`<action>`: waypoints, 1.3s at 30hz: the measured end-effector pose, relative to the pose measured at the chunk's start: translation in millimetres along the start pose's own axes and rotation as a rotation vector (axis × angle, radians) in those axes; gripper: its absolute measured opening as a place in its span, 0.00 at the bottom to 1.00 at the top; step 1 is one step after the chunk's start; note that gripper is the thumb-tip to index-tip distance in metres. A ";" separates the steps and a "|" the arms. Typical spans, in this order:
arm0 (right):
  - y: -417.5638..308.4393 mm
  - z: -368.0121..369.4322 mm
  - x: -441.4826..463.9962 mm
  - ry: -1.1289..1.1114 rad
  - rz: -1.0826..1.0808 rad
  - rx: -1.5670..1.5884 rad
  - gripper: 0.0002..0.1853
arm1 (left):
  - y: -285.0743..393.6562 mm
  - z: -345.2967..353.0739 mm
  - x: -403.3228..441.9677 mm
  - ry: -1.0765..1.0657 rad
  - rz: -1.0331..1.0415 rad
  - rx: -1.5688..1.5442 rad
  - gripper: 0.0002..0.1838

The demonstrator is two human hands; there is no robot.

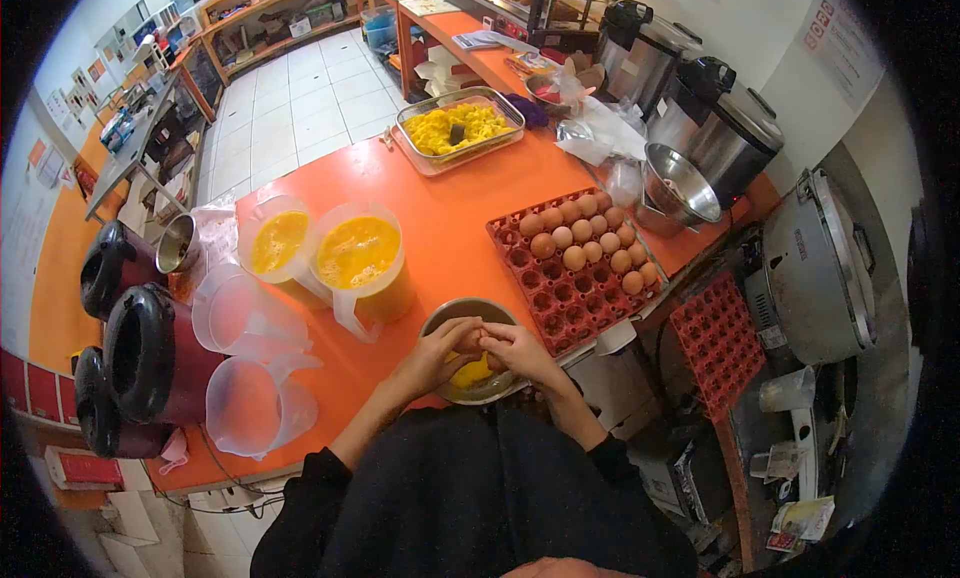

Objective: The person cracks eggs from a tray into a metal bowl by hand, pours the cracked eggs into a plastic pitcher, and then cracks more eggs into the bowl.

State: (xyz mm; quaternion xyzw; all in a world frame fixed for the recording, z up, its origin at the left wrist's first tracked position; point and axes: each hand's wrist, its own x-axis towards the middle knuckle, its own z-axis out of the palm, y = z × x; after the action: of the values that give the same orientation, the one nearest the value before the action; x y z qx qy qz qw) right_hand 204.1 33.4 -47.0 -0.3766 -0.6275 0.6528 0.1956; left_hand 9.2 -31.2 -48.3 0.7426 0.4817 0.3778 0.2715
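My left hand [442, 358] and my right hand [522, 355] meet over a metal bowl [437, 324] at the near edge of the orange table. Between their fingertips is a brown egg [468, 340], mostly covered by the fingers; whether its shell is cracked I cannot tell. Yellow egg [470, 376] lies in the bowl below. Right of the bowl sits a red egg tray [548, 296], with several brown eggs [574, 258] in its far part and bare cups nearer me. To the left stand two clear pitchers [378, 303] filled with frothy beaten egg [357, 253].
Two empty clear pitchers [258, 406] stand at left, beside dark red flasks with black lids [150, 353]. Farther back is a glass dish [460, 138] of yellow food. Steel urns [715, 128] and steel bowls [683, 181] are at right. Another red tray [718, 343] leans below a large cooker [812, 268].
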 end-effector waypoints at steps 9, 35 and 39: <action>-28.7 -16.0 -14.5 -0.037 -0.027 -0.400 0.26 | 5.3 -19.6 6.8 -0.103 -0.016 -0.103 0.34; 21.4 -84.8 -140.4 0.609 0.180 0.126 0.25 | -8.8 53.8 170.6 0.030 0.197 0.153 0.35; 83.9 -92.2 -171.1 0.754 0.404 -0.429 0.30 | -29.6 77.6 199.8 0.008 0.161 0.404 0.29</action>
State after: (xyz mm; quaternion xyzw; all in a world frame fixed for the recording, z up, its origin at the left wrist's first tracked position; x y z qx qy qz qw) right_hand 399.7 -40.6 -79.3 -0.7336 -0.5474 0.3514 0.1967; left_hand 107.9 161.3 -55.2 0.8165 0.4880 0.2967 0.0843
